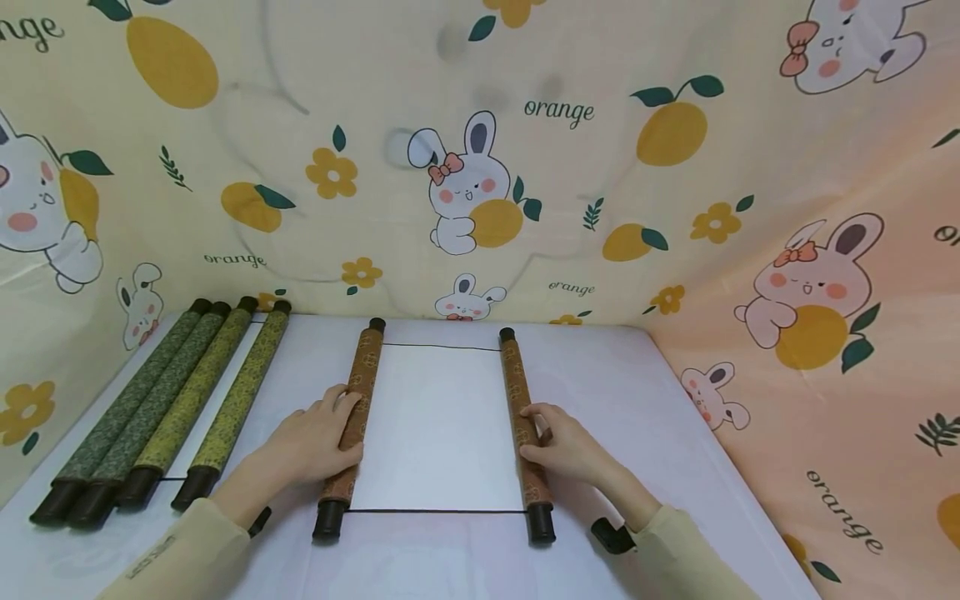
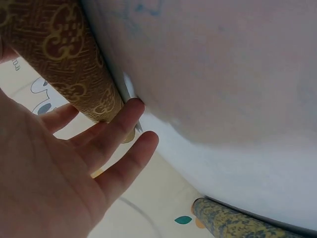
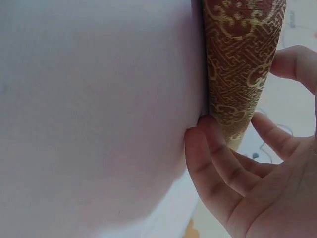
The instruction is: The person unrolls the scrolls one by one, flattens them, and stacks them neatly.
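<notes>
A brown patterned hanging scroll point(image 1: 442, 425) lies partly unrolled on the white table, its white sheet flat between two rolled ends with black knobs. Across the left roll point(image 1: 366, 358) rests my left hand point(image 1: 318, 437), thumb nearer me and fingers farther up, holding it. My right hand point(image 1: 573, 450) holds the right roll point(image 1: 514, 371) between thumb and fingers. In the left wrist view, gold motifs show on the brown roll point(image 2: 64, 54), with fingertips reaching its underside by the table. The right wrist view has the fingers around the other brown roll point(image 3: 242, 64).
At the left lie two grey-green rolls point(image 1: 142, 392) side by side. Next to them are two yellow-green rolls point(image 1: 243, 392) with a white strip between. A cloth point(image 1: 480, 83) printed with rabbits and oranges hangs behind and at both sides of the table point(image 1: 622, 375).
</notes>
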### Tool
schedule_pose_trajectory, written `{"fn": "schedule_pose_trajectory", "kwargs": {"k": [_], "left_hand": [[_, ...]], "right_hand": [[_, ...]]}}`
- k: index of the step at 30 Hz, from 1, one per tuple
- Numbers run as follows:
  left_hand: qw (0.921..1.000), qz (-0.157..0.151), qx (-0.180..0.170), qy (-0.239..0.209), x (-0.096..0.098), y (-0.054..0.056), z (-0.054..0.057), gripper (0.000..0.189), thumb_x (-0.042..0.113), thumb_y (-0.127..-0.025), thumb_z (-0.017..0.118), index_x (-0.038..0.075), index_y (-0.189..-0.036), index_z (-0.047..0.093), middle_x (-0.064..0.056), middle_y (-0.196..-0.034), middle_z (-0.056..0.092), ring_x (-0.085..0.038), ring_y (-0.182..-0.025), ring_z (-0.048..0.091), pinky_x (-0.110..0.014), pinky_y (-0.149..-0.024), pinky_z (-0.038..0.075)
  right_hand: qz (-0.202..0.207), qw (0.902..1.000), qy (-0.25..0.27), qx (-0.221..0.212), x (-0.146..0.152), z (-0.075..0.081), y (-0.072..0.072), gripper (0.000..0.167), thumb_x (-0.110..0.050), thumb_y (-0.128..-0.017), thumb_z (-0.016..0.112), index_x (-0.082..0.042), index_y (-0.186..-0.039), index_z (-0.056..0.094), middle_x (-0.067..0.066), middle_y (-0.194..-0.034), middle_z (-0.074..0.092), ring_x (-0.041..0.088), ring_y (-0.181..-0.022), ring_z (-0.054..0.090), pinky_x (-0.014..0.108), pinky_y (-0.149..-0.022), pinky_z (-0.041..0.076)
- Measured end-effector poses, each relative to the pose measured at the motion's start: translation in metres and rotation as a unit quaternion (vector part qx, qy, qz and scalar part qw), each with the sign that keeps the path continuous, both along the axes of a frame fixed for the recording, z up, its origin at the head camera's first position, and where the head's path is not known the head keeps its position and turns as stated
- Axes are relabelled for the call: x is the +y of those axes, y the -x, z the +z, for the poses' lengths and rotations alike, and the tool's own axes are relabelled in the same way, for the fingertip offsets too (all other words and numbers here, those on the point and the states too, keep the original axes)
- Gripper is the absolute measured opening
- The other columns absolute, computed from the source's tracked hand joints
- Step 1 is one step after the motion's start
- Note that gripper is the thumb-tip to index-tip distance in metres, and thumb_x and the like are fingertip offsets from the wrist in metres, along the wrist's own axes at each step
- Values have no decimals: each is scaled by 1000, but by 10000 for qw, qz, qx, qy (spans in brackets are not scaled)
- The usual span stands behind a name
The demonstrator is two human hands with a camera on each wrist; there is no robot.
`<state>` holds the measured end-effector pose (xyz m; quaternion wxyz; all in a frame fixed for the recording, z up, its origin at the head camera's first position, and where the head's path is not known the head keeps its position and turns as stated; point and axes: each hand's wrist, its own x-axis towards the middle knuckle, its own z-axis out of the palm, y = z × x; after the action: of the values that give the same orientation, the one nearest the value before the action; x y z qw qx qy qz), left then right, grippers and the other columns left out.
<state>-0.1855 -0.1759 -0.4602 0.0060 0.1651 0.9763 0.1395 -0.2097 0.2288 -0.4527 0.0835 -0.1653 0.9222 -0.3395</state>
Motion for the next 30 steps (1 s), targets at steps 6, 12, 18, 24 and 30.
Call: {"fn": "schedule_pose_trajectory", "kwargs": {"k": [6, 12, 18, 24, 30], "left_hand": [[10000, -58, 31, -9, -7, -2, 0, 71, 34, -94, 60, 3, -156, 43, -31, -156, 36, -48, -121, 59, -60, -85, 52], [9998, -161, 73, 66, -13, -5, 4, 62, 30, -94, 59, 12, -153, 53, -29, -154, 39, -42, -106, 63, -43, -63, 48], [9997, -209, 97, 106, -21, -7, 7, 58, 27, -95, 59, 14, -152, 55, -28, -154, 41, -45, -111, 62, -46, -66, 50], [9998, -79, 70, 165, -28, -11, 6, 64, 44, -98, 65, 12, -153, 53, -28, -149, 46, -46, -113, 62, -55, -76, 54], [9999, 12, -24, 125, -33, -15, 6, 87, 61, -90, 72, 8, -155, 48, -32, -148, 46, -50, -117, 60, -62, -82, 53]], "right_hand": [[26, 10000, -30, 56, 2, 2, 1, 52, -12, -90, 76, -5, -139, 57, 22, -141, 53, 14, -84, 62, 31, -68, 52], [14, 9995, -293, 105, 6, 3, 0, 48, -12, -90, 69, -12, -137, 65, 22, -148, 50, 20, -94, 61, 37, -74, 52], [-80, 9990, -429, 63, 9, 4, -1, 41, -12, -94, 64, -18, -135, 69, 20, -152, 49, 26, -104, 60, 43, -81, 51], [-40, 9990, -417, 147, 13, 2, 0, 39, -21, -96, 72, -17, -134, 67, 17, -148, 53, 28, -109, 60, 50, -88, 52], [-36, 9990, -377, 225, 17, 1, -1, 52, -29, -88, 85, -14, -133, 63, 21, -144, 55, 30, -109, 58, 53, -91, 51]]}}
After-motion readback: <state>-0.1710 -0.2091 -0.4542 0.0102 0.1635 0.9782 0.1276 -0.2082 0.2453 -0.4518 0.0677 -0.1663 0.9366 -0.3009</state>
